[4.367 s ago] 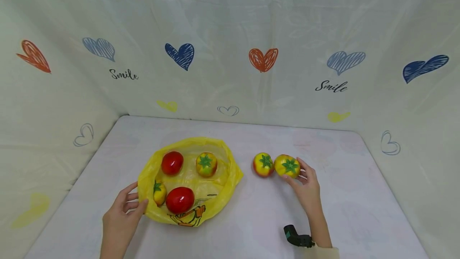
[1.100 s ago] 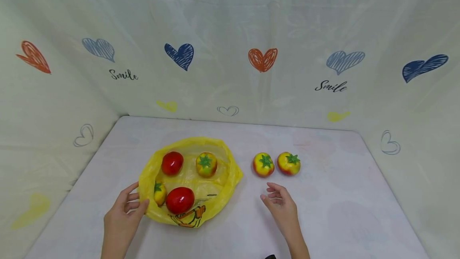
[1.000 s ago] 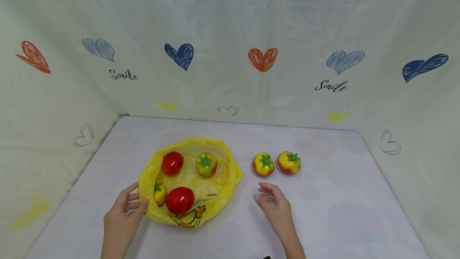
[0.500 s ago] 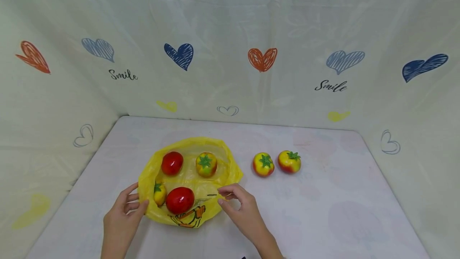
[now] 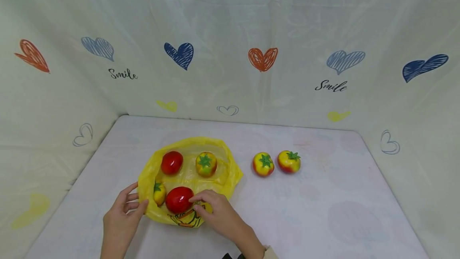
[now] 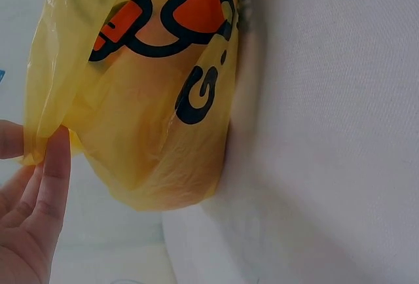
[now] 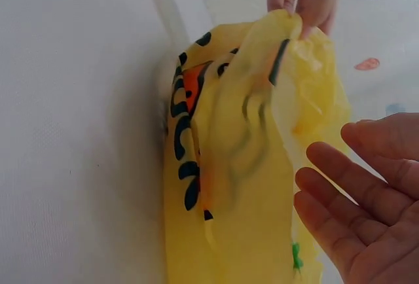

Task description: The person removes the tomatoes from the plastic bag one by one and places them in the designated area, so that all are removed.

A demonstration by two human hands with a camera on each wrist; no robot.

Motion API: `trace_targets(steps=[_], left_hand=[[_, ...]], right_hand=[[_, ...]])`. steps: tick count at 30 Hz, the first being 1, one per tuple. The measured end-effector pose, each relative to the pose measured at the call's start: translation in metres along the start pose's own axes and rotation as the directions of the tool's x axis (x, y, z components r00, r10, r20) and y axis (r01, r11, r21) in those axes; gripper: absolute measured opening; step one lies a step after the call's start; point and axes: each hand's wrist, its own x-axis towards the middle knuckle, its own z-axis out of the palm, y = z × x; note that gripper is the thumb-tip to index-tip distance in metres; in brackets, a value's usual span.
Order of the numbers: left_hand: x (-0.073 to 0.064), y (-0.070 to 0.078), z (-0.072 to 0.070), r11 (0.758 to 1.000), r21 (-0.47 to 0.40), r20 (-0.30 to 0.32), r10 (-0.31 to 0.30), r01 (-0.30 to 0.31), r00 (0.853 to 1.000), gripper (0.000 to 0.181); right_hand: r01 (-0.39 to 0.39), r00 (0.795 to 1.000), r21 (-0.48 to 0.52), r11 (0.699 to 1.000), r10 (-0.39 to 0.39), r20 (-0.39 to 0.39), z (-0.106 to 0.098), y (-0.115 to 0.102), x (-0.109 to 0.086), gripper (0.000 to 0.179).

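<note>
Left hand (image 5: 120,216) pinches rim of yellow bag (image 5: 146,173); film looks limp. Right hand (image 5: 221,213), fingers parted, at red fruit (image 5: 177,200), contact unclear. Fruit probably light, slick; cup its sides.

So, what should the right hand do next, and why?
Perhaps close the right hand round the nearer red fruit: the hand looks empty and appears close to that fruit, while the left hand pinches the edge of the yellow bag.
</note>
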Motion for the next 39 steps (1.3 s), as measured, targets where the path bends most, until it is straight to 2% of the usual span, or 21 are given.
trace_targets(steps=[5,8,10,15,17,22,25,27,34,39], left_hand=[[-0.009,0.018,-0.007,1.000,0.009,-0.001,-0.014,0.014,1.000,0.056],[-0.014,0.028,-0.013,0.999,-0.006,0.030,-0.032,0.033,0.999,0.055],[-0.004,0.007,-0.004,0.999,0.017,0.016,-0.031,0.031,0.999,0.056],[0.005,-0.009,0.003,0.999,0.024,0.018,-0.026,0.026,0.999,0.059],[-0.002,0.005,-0.004,0.999,0.019,0.034,-0.032,0.032,0.999,0.059],[0.007,-0.012,0.003,1.000,0.018,0.034,-0.024,0.023,0.999,0.063],[0.009,-0.016,0.005,1.000,0.010,0.018,-0.019,0.019,1.000,0.063],[0.008,-0.016,0.005,1.000,0.003,0.016,-0.007,0.007,1.000,0.062],[0.002,-0.005,0.002,1.000,0.007,0.009,-0.021,0.021,1.000,0.060],[0.005,-0.011,0.004,1.000,-0.006,0.004,0.010,-0.010,1.000,0.061]], right_hand=[[0.022,0.999,-0.057,0.998,-0.021,0.028,0.005,-0.001,0.006,0.021],[0.011,0.999,-0.077,0.997,-0.008,0.051,0.008,0.000,0.010,0.021],[0.007,0.998,-0.091,0.996,-0.001,0.062,0.010,0.000,0.012,0.021],[0.011,0.997,-0.159,0.987,0.001,0.073,0.015,0.000,0.016,0.020],[0.019,0.997,-0.194,0.981,-0.004,0.079,0.016,-0.001,0.018,0.019],[0.042,0.995,-0.293,0.955,-0.014,0.096,0.020,-0.001,0.023,0.019],[0.051,0.995,-0.345,0.937,-0.020,0.093,0.022,0.000,0.025,0.018],[0.061,0.996,-0.370,0.927,-0.033,0.082,0.023,0.001,0.026,0.019],[0.072,0.997,-0.445,0.892,-0.063,0.036,0.028,0.003,0.030,0.021],[0.046,0.998,-0.493,0.869,-0.058,-0.009,0.033,0.005,0.033,0.023]])
